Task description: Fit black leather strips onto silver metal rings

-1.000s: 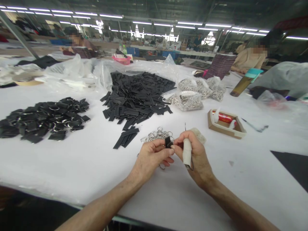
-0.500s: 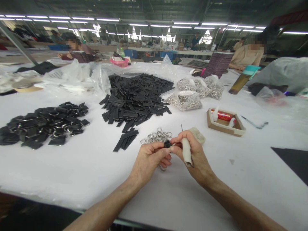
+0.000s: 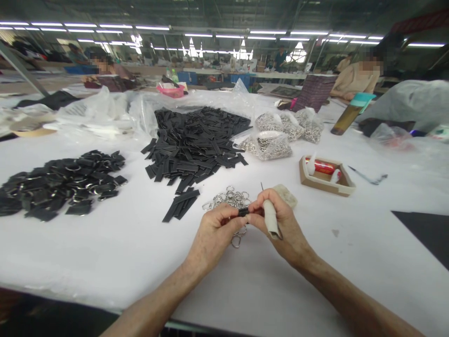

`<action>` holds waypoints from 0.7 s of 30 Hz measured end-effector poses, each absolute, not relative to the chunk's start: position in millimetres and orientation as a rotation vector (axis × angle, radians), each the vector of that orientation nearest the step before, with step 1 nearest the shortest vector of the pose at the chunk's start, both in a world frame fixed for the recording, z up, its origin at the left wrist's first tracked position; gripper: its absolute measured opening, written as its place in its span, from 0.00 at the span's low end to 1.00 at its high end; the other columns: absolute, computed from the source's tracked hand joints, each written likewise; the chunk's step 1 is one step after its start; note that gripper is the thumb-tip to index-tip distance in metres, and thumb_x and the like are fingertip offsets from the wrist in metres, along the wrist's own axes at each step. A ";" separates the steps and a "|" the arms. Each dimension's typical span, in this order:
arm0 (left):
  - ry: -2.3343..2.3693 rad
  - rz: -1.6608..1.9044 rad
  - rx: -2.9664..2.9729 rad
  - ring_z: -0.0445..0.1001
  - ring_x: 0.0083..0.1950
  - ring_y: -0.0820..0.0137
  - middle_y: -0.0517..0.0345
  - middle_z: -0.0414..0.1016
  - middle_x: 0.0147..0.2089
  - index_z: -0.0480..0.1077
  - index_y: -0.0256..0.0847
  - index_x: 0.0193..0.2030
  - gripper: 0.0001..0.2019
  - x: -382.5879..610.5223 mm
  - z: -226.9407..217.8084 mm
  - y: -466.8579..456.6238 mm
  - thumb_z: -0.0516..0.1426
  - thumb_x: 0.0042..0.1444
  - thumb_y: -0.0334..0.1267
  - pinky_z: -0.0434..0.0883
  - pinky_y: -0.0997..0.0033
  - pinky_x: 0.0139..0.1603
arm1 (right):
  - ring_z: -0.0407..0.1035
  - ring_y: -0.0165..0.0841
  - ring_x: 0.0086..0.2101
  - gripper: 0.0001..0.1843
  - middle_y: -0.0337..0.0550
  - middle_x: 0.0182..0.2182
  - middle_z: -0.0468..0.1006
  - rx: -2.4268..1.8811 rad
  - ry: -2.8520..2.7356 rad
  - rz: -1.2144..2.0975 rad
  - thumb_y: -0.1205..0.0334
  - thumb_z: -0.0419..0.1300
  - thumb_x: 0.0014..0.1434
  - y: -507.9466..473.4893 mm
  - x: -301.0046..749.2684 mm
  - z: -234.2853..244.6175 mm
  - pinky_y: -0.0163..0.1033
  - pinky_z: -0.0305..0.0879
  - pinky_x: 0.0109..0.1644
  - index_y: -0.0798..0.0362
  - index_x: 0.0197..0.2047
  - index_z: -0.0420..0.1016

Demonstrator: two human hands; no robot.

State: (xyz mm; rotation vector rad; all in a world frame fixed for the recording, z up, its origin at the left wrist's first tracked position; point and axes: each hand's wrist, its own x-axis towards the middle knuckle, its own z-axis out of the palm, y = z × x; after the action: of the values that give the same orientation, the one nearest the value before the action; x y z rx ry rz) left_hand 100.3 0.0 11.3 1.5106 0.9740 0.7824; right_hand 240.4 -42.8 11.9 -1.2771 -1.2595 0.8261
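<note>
Over white factory table (image 3: 122,243), left hand (image 3: 213,234) and right hand (image 3: 284,229) pinch one black strip (image 3: 243,212).

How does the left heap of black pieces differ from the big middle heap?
The left heap of short black tabs carries silver rings; the middle heap of flat black strips has longer, straight, ringless pieces. The left heap is smaller and sits on bare white table; the middle heap's far end meets clear plastic bags. Both are black.
</note>
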 end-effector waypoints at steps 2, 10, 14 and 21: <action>0.931 0.750 1.471 0.62 0.19 0.80 0.63 0.65 0.24 0.71 0.36 0.26 0.06 100.6 11.9 -0.1 0.57 0.50 0.35 0.63 0.79 0.19 | 0.62 0.29 0.28 0.11 0.35 0.28 0.68 -1.267 -1.252 0.840 0.69 0.61 0.48 -42.3 240.2 12.0 0.36 0.60 0.31 0.50 0.30 0.60; 0.827 0.630 1.125 0.75 0.30 0.67 0.54 0.74 0.30 0.70 0.34 0.35 0.08 102.1 10.4 1.1 0.58 0.49 0.36 0.72 0.72 0.26 | 0.62 0.28 0.28 0.11 0.35 0.29 0.68 -1.274 -1.231 0.855 0.67 0.61 0.49 -42.3 240.3 10.5 0.36 0.60 0.31 0.50 0.30 0.59; 0.762 0.616 1.076 0.75 0.34 0.68 0.53 0.76 0.34 0.72 0.34 0.39 0.10 101.6 10.0 1.8 0.58 0.51 0.36 0.74 0.70 0.33 | 0.62 0.28 0.27 0.10 0.35 0.29 0.69 -1.299 -1.238 0.847 0.67 0.60 0.49 -42.6 240.3 11.8 0.35 0.60 0.29 0.50 0.30 0.59; 0.840 0.680 1.132 0.76 0.33 0.69 0.54 0.77 0.31 0.74 0.34 0.35 0.07 103.9 12.8 -3.3 0.57 0.50 0.34 0.74 0.70 0.35 | 0.61 0.29 0.27 0.10 0.35 0.29 0.68 -1.298 -1.234 0.861 0.72 0.56 0.48 -42.3 238.2 8.8 0.35 0.59 0.28 0.50 0.30 0.60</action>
State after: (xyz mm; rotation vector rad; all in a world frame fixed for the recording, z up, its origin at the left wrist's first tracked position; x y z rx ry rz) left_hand 103.9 -3.3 12.8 1.1316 0.8403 0.6803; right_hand 238.2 -42.3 8.8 -1.2976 -1.2341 0.8612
